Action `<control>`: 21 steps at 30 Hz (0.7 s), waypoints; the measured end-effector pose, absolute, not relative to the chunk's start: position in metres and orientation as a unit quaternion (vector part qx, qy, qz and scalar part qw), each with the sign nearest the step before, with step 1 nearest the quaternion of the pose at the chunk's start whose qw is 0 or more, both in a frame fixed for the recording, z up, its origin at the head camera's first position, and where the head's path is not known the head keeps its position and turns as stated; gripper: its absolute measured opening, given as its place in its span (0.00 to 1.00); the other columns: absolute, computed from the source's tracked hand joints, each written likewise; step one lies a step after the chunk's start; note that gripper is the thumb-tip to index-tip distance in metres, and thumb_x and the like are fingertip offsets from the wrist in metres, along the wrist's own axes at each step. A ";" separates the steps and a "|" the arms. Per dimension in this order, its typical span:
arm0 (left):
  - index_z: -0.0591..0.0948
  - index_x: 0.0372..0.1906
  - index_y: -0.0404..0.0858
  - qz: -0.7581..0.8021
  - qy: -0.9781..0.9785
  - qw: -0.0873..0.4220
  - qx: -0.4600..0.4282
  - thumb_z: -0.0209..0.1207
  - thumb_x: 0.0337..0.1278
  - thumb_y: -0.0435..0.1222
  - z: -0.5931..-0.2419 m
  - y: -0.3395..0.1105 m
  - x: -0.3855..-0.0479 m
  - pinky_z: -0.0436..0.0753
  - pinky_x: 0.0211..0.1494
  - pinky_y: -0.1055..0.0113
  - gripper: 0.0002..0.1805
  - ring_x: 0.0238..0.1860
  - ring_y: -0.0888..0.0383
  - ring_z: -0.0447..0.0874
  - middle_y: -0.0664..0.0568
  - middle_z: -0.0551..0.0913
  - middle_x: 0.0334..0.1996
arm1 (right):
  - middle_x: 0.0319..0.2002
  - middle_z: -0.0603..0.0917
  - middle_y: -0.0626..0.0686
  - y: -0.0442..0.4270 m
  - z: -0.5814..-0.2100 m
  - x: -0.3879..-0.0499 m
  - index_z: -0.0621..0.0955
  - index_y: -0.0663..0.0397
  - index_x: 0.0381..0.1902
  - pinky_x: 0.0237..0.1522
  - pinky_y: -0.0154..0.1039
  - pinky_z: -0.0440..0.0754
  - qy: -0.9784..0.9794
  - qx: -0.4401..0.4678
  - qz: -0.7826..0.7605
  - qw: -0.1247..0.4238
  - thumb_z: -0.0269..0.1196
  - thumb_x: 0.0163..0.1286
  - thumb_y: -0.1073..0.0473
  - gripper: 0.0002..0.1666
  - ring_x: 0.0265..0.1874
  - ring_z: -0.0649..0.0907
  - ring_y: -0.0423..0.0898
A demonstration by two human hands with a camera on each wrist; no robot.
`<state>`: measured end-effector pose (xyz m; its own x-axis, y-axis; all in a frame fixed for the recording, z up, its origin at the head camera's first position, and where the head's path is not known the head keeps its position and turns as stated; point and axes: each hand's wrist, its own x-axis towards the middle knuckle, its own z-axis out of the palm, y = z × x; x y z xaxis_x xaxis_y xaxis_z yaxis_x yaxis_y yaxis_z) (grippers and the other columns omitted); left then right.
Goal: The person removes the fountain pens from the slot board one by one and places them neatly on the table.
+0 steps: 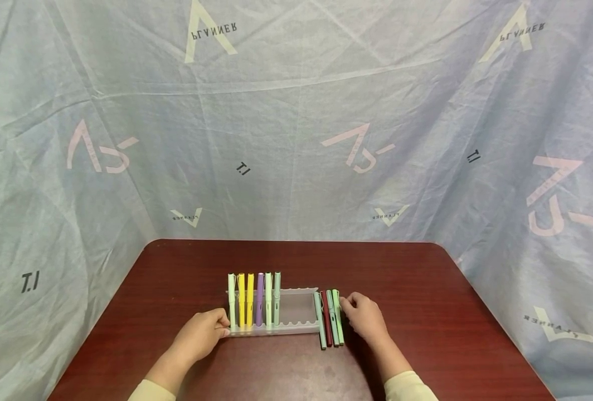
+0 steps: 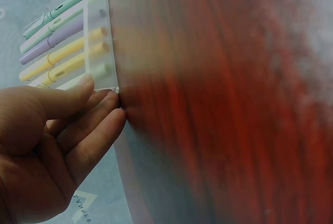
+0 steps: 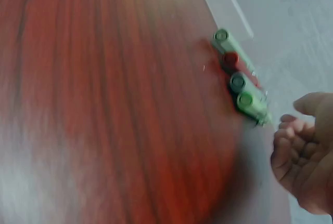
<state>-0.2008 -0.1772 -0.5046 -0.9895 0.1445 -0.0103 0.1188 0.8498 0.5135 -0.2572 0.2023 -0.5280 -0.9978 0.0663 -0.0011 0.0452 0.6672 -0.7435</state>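
A translucent pen rack [image 1: 296,329] with notched edges lies on the table, a row of pens side by side in its left part. They are a pale green pen [image 1: 232,303], two yellow ones, a purple pen [image 1: 259,298], another pale green one and a grey-green pen [image 1: 277,301]. My left hand [image 1: 201,333] pinches the rack's left end, its thumb on the edge in the left wrist view. Just right of the rack lie a dark red pen [image 1: 327,320], two grey-green pens and a bright green pen [image 3: 250,104]. My right hand [image 1: 367,320] is beside the bright green pen, fingers loosely bent, holding nothing.
Both hands are over a reddish-brown wooden table [image 1: 296,367] with rounded far corners. Grey printed cloth [image 1: 296,111] hangs behind it and along both sides. The loose pens lie close against the rack's right end.
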 end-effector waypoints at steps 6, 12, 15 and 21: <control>0.78 0.31 0.49 0.265 0.962 0.023 0.067 0.67 0.55 0.35 -0.504 -0.176 -0.201 0.78 0.36 0.61 0.09 0.32 0.64 0.81 0.61 0.86 0.30 | 0.23 0.82 0.52 0.172 -0.512 -0.256 0.82 0.50 0.36 0.26 0.35 0.78 -0.880 0.097 0.464 0.002 0.62 0.72 0.49 0.11 0.23 0.81 0.46; 0.78 0.31 0.49 0.266 0.961 0.022 0.067 0.67 0.55 0.35 -0.504 -0.177 -0.201 0.78 0.36 0.61 0.09 0.32 0.64 0.81 0.61 0.86 0.30 | 0.42 0.87 0.52 0.133 -0.506 -0.259 0.84 0.53 0.48 0.42 0.41 0.81 -0.881 0.197 0.428 -0.035 0.60 0.72 0.45 0.20 0.43 0.85 0.49; 0.78 0.31 0.49 0.267 0.961 0.027 0.067 0.67 0.56 0.35 -0.504 -0.177 -0.201 0.78 0.36 0.61 0.08 0.32 0.63 0.81 0.60 0.86 0.31 | 0.49 0.86 0.50 0.117 -0.509 -0.259 0.84 0.52 0.51 0.48 0.43 0.80 -0.885 0.205 0.416 -0.036 0.61 0.70 0.43 0.22 0.47 0.84 0.46; 0.78 0.31 0.49 0.269 0.961 0.027 0.065 0.67 0.55 0.35 -0.504 -0.177 -0.201 0.78 0.36 0.61 0.08 0.33 0.63 0.83 0.60 0.87 0.32 | 0.39 0.88 0.51 0.093 -0.518 -0.260 0.84 0.56 0.48 0.35 0.37 0.81 -0.855 0.171 0.486 -0.061 0.64 0.68 0.49 0.19 0.34 0.86 0.47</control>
<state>-0.2008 -0.1769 -0.5040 -0.9900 0.1400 -0.0166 0.1111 0.8469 0.5201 -0.2605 0.0929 -0.5182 -0.9343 -0.3511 0.0616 -0.2325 0.4692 -0.8519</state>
